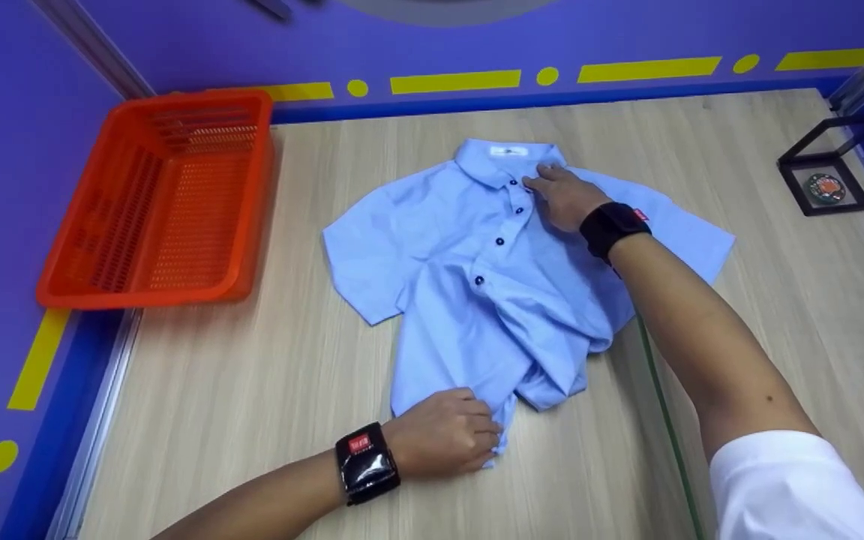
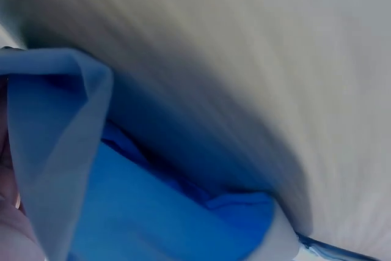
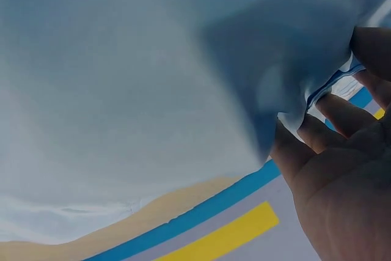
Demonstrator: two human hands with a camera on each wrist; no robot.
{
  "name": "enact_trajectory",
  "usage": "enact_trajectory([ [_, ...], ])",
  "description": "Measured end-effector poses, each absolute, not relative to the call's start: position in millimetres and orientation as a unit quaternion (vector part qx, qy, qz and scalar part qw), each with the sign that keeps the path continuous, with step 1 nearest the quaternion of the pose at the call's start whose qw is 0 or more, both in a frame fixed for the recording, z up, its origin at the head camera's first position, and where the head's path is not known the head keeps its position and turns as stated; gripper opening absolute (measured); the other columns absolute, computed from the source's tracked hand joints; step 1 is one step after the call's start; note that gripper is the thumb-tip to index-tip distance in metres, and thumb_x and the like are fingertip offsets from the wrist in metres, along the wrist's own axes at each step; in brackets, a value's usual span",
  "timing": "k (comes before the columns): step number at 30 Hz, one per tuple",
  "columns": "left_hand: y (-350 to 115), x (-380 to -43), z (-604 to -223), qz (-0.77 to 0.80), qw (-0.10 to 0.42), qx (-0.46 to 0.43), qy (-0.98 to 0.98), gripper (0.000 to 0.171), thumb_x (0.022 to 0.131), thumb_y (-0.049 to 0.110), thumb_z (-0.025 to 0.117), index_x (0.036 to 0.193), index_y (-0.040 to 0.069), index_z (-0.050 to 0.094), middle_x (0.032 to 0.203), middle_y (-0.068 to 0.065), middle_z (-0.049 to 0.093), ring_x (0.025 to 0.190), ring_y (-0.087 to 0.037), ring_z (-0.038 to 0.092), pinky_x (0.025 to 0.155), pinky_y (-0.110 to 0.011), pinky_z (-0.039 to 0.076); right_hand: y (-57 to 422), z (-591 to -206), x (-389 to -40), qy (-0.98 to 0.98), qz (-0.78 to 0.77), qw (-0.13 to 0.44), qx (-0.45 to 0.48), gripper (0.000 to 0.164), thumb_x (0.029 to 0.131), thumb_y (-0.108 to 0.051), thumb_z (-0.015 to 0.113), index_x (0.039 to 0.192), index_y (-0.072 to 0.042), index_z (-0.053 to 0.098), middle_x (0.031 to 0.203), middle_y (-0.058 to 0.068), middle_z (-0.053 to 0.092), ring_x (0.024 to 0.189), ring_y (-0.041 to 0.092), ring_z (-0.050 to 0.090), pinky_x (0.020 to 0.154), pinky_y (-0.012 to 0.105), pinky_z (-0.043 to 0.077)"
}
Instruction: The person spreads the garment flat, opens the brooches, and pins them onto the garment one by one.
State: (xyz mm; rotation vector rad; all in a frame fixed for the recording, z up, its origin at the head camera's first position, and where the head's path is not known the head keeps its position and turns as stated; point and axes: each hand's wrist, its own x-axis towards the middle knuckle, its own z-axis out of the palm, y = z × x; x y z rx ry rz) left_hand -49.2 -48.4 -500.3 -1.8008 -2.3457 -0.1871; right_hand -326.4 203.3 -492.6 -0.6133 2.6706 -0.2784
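A light blue short-sleeved button shirt point(image 1: 447, 337) lies front side up, its collar at the far end and its lower part bunched in folds. Dark buttons run down its front. At the near hem my left hand point(image 1: 443, 435) grips the cloth with curled fingers; in the left wrist view a raised fold of blue cloth point(image 2: 55, 126) hangs beside the fingers. My right hand point(image 1: 567, 199) is at the right side of the collar point(image 1: 481, 161). The right wrist view shows its thumb and fingers point(image 3: 290, 151) pinching the collar cloth.
An orange plastic basket point(image 1: 241, 247) with slotted walls stands at the left on the wood-grain table point(image 1: 312, 450). At the far right is a small black display frame point(image 1: 807, 199) holding a round disc. Blue panels with yellow marks border the back and left. A green line runs beneath the right arm.
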Motion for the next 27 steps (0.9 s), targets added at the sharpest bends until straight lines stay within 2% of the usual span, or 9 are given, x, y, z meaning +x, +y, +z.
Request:
enact_trajectory([
  [10,-47,-44,-500,-0.068,0.087,-0.629,-0.769,0.024,0.092,0.034,0.051,0.092,0.021,0.072,0.091,0.013,0.067,0.085,-0.004,0.057,0.075,-0.02,0.041,202,-489,-328,0.951,-0.101,0.193,-0.219,0.053,0.094,-0.004,0.035,0.146,-0.009,0.026,0.152,0.021,0.013,0.139,0.037,0.004,0.11,0.05,0.012],
  [15,-47,-42,-500,-0.063,0.078,-0.632,-0.768,0.026,0.093,0.034,0.048,0.095,0.022,0.071,0.093,0.013,0.068,0.086,-0.004,0.057,0.078,-0.02,0.041,201,-486,-330,0.948,-0.1,0.207,-0.222,0.052,0.095,-0.005,0.033,0.146,-0.009,0.027,0.151,0.022,0.013,0.139,0.039,0.004,0.11,0.05,0.011],
  [23,-47,-39,-500,-0.08,0.084,-0.644,-0.756,0.026,0.093,0.033,0.05,0.095,0.021,0.072,0.09,0.013,0.068,0.083,-0.004,0.057,0.077,-0.02,0.041,200,-483,-331,0.948,-0.094,0.219,-0.211,0.049,0.099,-0.009,0.03,0.147,-0.012,0.024,0.153,0.018,0.01,0.14,0.036,0.001,0.11,0.051,0.009],
  [27,-48,-37,-500,-0.085,0.065,-0.654,-0.749,0.026,0.092,0.034,0.05,0.097,0.022,0.073,0.092,0.014,0.068,0.085,-0.003,0.057,0.078,-0.021,0.041,200,-482,-331,0.948,-0.092,0.226,-0.206,0.049,0.099,-0.009,0.028,0.148,-0.013,0.023,0.153,0.017,0.009,0.14,0.035,0.0,0.111,0.05,0.008],
])
